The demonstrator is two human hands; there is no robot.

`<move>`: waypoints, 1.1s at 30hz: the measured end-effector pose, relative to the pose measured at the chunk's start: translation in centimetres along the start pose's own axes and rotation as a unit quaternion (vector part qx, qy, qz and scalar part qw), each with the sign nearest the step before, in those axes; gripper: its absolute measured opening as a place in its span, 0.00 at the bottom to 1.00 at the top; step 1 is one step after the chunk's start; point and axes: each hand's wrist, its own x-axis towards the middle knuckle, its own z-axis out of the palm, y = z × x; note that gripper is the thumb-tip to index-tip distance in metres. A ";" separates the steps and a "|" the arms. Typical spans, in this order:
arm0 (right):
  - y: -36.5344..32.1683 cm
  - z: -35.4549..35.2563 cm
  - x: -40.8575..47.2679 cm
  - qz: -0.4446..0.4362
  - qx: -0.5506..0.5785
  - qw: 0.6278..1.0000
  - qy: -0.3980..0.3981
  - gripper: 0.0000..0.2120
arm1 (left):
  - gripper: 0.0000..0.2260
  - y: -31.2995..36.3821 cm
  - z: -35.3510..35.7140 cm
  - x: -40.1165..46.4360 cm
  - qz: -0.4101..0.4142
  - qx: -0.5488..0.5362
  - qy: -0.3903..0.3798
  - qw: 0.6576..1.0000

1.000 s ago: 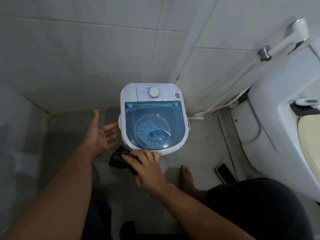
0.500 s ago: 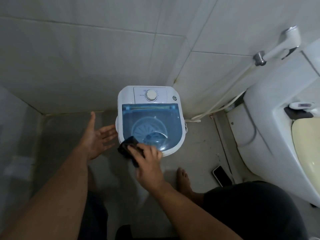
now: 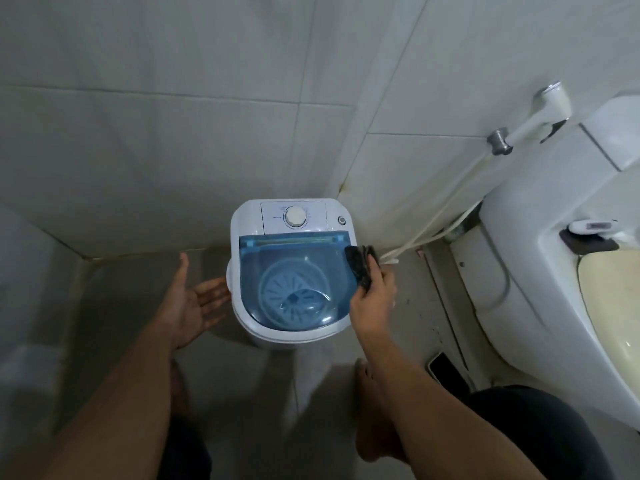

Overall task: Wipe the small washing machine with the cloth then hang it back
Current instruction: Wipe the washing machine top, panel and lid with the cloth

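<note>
Since half a second ago the right hand [image 3: 372, 296], clamped on the dark cloth [image 3: 361, 266], has swept from the near rim of the small washing machine [image 3: 294, 268] to its right edge, left hand [image 3: 194, 303] spread open just beside the left wall, so wiping is under way and the next stroke likely runs toward the dial panel beyond the fingers

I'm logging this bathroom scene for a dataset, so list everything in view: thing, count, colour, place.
small washing machine: one, white with a blue see-through lid, on the floor in the wall corner
dial: one, white, on the machine's back panel
cloth: one, dark, against the lid's right edge
toilet: one, white with a cream seat, at right
spray hose: one, white, on the wall above the toilet
phone: one, dark, on the floor by the toilet base
small device: one, white, on the toilet behind the seat
left hand: one, open, palm beside the machine's left side
right hand: one, grip on the cloth
feet: bare, on the floor
</note>
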 end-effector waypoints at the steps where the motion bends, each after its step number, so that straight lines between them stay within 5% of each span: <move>1: -0.1 0.3 -0.5 0.004 -0.016 1.000 0.012 0.32 | 0.45 -0.1 0.0 0.0 -0.002 0.004 -0.001 1.000; 11: -6.7 4.2 -1.4 -0.001 -0.071 0.997 0.018 0.35 | 0.44 0.0 0.0 0.3 -0.010 -0.003 0.000 1.000; 15: -10.2 6.8 -3.5 -0.132 -0.063 0.980 -0.136 0.34 | 0.45 0.0 -0.1 0.3 -0.013 -0.013 -0.001 1.000; 18: -10.8 6.4 -3.7 -0.208 0.099 0.938 -0.260 0.33 | 0.45 0.0 -0.1 0.1 -0.008 -0.024 -0.013 1.000; 21: -8.9 4.2 -0.6 -0.154 0.113 0.969 -0.156 0.32 | 0.45 -0.1 0.1 -0.2 -0.006 -0.011 -0.012 1.000; 25: -6.7 3.3 2.3 -0.029 -0.036 0.998 -0.037 0.30 | 0.46 0.1 0.2 -0.9 -0.004 -0.006 -0.006 1.000; 30: -10.4 7.8 -1.6 -0.162 -0.091 0.978 -0.097 0.33 | 0.47 0.1 0.2 -0.7 0.003 -0.028 -0.001 1.000; 33: -11.6 9.1 -3.6 -0.299 -0.082 0.924 -0.224 0.32 | 0.52 0.0 -0.2 -0.6 -0.005 -0.076 -0.003 0.997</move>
